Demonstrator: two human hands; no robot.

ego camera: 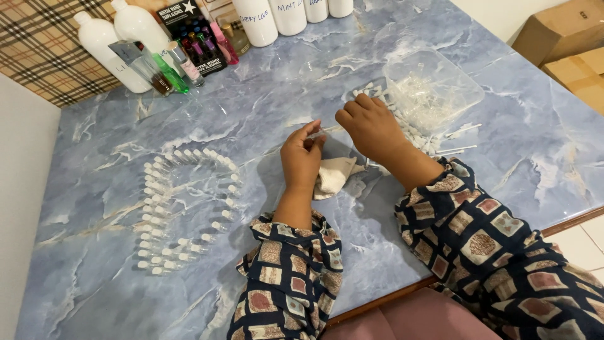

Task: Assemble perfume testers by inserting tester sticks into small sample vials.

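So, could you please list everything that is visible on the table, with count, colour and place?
table: one, blue marble pattern, under everything
small vials: dozens, clear with white caps, laid in curved rows at left
tub: one, clear plastic, holding clear and white parts, upper right
loose parts: many, white, beside the tub
big bottles: at least six, white, far edge
small bottles: several, mixed colours, far left
cloth: one, beige, between the wrists
boxes: two, brown cardboard, top right
left hand: fingers pinching a small clear piece
right hand: beside the tub
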